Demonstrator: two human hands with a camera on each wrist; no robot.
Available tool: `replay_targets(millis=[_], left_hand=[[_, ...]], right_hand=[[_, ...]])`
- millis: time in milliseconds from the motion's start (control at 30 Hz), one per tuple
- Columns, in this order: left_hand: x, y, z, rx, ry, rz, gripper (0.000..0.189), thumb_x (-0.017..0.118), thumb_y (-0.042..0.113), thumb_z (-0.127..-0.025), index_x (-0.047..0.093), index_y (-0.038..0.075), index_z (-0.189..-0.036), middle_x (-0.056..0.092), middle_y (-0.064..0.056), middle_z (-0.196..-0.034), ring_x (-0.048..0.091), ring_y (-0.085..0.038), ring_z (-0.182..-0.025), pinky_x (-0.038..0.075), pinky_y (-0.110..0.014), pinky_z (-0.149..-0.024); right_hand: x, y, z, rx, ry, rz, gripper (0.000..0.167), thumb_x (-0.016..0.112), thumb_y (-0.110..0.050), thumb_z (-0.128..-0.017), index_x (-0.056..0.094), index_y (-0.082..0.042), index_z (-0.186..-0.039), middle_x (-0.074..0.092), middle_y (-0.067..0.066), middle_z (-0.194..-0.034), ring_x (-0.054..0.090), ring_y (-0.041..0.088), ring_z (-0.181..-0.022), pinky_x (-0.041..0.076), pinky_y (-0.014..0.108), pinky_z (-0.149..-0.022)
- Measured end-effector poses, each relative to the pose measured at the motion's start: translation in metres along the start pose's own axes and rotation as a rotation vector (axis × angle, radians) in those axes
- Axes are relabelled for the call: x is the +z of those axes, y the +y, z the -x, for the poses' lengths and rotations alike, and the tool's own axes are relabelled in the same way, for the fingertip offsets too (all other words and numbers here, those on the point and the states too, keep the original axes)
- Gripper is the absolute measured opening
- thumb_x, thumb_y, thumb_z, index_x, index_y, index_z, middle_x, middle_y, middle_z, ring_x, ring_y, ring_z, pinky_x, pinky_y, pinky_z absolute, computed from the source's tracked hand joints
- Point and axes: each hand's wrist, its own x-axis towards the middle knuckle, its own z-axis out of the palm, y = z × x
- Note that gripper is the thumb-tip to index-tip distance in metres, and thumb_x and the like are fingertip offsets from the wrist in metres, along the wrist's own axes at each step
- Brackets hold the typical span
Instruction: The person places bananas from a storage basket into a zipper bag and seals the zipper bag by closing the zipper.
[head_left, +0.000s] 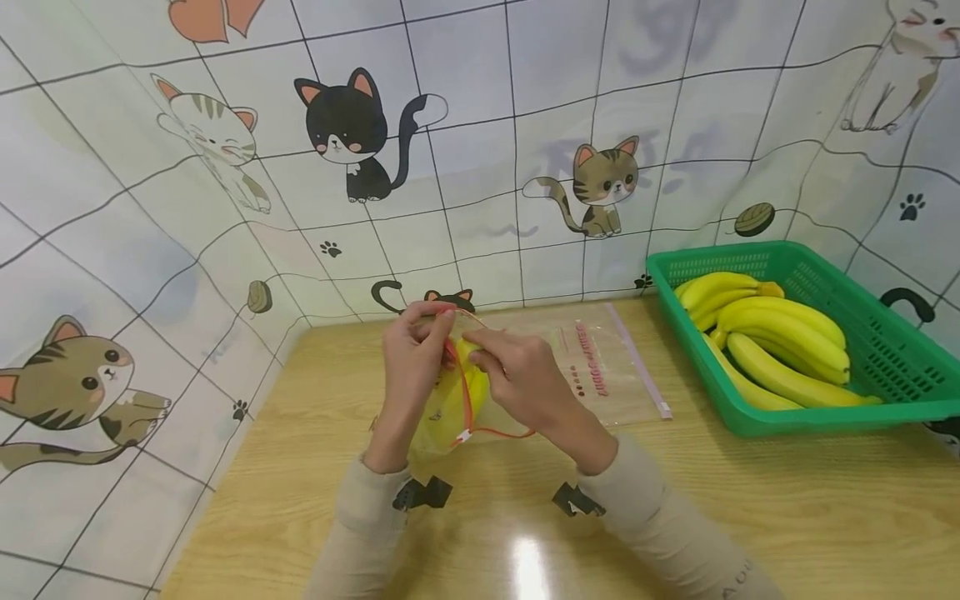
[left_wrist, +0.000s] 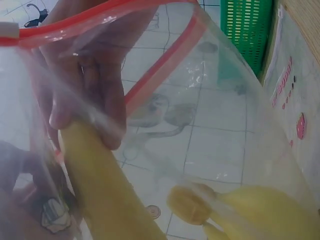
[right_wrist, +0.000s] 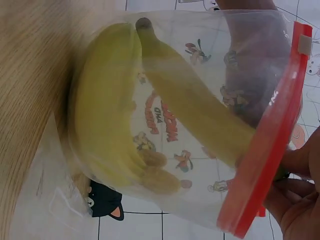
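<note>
At the left, the wood-grained table point(head_left: 322, 400) meets its back left corner against a wall covering point(head_left: 480, 183) with a square grid and cartoon cats. Right of that corner, fairly near the back edge, the left hand point(head_left: 416, 346) pinches the orange-red top strip point(right_wrist: 267, 145) of a clear plastic bag point(right_wrist: 215, 75). The bag's thin, glossy film carries cartoon prints and lettering, and a small pale slider sits on the strip. Inside, a curved bunch of bananas point(right_wrist: 102, 100) lies along the bottom, its brown stem ends blunt and rough. Beside it, a single banana point(right_wrist: 195, 105) slants up toward the mouth, one dark tip down in the bag. The right hand point(head_left: 517, 375) holds this banana's upper end at the parted mouth, fingers and thumb close together around it.

Partly behind the right hand, near the middle of the table's back edge, a second transparent bag point(head_left: 615, 358) lies flat, printed in pinkish red, with a lilac strip along its right side. Farther right, toward the back right corner, a green plastic basket point(head_left: 750, 423) with perforated walls and a smooth, rounded rim holds several smooth, yellow bananas point(head_left: 787, 342), heaped toward its left side.
</note>
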Motion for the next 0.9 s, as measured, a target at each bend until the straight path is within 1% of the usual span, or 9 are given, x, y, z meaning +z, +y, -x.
replay_targets(millis=[67, 100, 167, 233, 333, 400, 500, 733, 900], left_hand=[[0.002, 0.000, 0.000, 0.008, -0.021, -0.023, 0.017, 0.066, 0.017, -0.101, 0.072, 0.006, -0.112, 0.057, 0.003, -0.052, 0.053, -0.012, -0.042, 0.046, -0.023, -0.044], [0.003, -0.001, 0.000, 0.012, -0.030, -0.035, 0.018, 0.066, 0.018, -0.101, 0.072, 0.005, -0.112, 0.057, 0.003, -0.051, 0.053, -0.013, -0.042, 0.044, -0.022, -0.043], [0.004, -0.001, 0.001, 0.017, -0.044, -0.056, 0.017, 0.066, 0.018, -0.101, 0.072, 0.007, -0.112, 0.056, 0.003, -0.050, 0.053, -0.013, -0.041, 0.039, -0.022, -0.041], [0.006, -0.001, 0.002, 0.024, -0.057, -0.065, 0.018, 0.065, 0.017, -0.101, 0.072, 0.006, -0.113, 0.055, 0.002, -0.050, 0.052, -0.014, -0.041, 0.035, -0.022, -0.039], [0.007, -0.001, 0.003, 0.032, -0.066, -0.071, 0.018, 0.064, 0.017, -0.102, 0.072, 0.005, -0.113, 0.055, 0.002, -0.050, 0.051, -0.014, -0.041, 0.033, -0.022, -0.039], [0.007, 0.000, 0.003, 0.035, -0.072, -0.074, 0.019, 0.064, 0.016, -0.102, 0.072, 0.004, -0.114, 0.055, 0.002, -0.050, 0.051, -0.014, -0.041, 0.032, -0.022, -0.039], [0.008, 0.000, 0.004, 0.028, -0.073, -0.076, 0.016, 0.065, 0.017, -0.101, 0.073, 0.008, -0.112, 0.055, 0.002, -0.050, 0.051, -0.015, -0.042, 0.033, -0.022, -0.040], [0.009, 0.000, 0.004, 0.025, -0.070, -0.070, 0.012, 0.066, 0.016, -0.100, 0.074, 0.014, -0.108, 0.055, 0.001, -0.050, 0.052, -0.016, -0.042, 0.033, -0.023, -0.040], [0.010, -0.001, 0.004, 0.030, -0.078, -0.072, 0.013, 0.066, 0.017, -0.100, 0.075, 0.014, -0.109, 0.056, 0.002, -0.051, 0.052, -0.015, -0.042, 0.033, -0.023, -0.040]], right_hand=[[0.001, -0.002, 0.001, 0.066, -0.001, 0.006, 0.022, 0.072, -0.005, -0.095, 0.075, 0.002, -0.115, 0.079, 0.012, -0.091, 0.056, 0.010, -0.054, 0.049, 0.021, -0.054], [0.002, -0.003, 0.001, 0.101, -0.009, 0.008, 0.022, 0.071, -0.006, -0.096, 0.075, 0.002, -0.116, 0.078, 0.011, -0.088, 0.049, 0.008, -0.052, 0.044, 0.019, -0.052], [0.004, -0.004, 0.001, 0.174, -0.033, 0.006, 0.023, 0.070, -0.007, -0.097, 0.075, 0.001, -0.118, 0.075, 0.007, -0.079, 0.043, 0.006, -0.051, 0.038, 0.018, -0.050], [0.006, -0.005, 0.002, 0.230, -0.061, 0.000, 0.023, 0.069, -0.007, -0.098, 0.075, 0.000, -0.119, 0.074, 0.006, -0.076, 0.039, 0.004, -0.049, 0.035, 0.017, -0.049], [0.011, -0.004, 0.003, 0.286, -0.089, -0.010, 0.022, 0.066, -0.007, -0.100, 0.075, -0.003, -0.120, 0.073, 0.006, -0.074, 0.035, 0.003, -0.046, 0.031, 0.018, -0.048], [0.014, -0.003, 0.003, 0.308, -0.092, -0.021, 0.022, 0.065, -0.006, -0.100, 0.075, -0.004, -0.120, 0.076, 0.009, -0.079, 0.034, 0.004, -0.045, 0.031, 0.018, -0.048], [0.017, -0.002, 0.004, 0.343, -0.090, -0.029, 0.022, 0.065, -0.006, -0.101, 0.074, -0.006, -0.121, 0.077, 0.008, -0.086, 0.039, 0.004, -0.047, 0.033, 0.019, -0.048], [0.020, -0.001, 0.004, 0.391, -0.101, -0.018, 0.020, 0.065, -0.010, -0.101, 0.071, -0.010, -0.120, 0.077, 0.004, -0.098, 0.057, 0.009, -0.059, 0.047, 0.023, -0.056], [0.022, 0.002, 0.004, 0.384, -0.139, -0.012, 0.026, 0.064, -0.006, -0.099, 0.070, -0.009, -0.124, 0.077, 0.008, -0.111, 0.071, 0.020, -0.082, 0.058, 0.033, -0.070]])
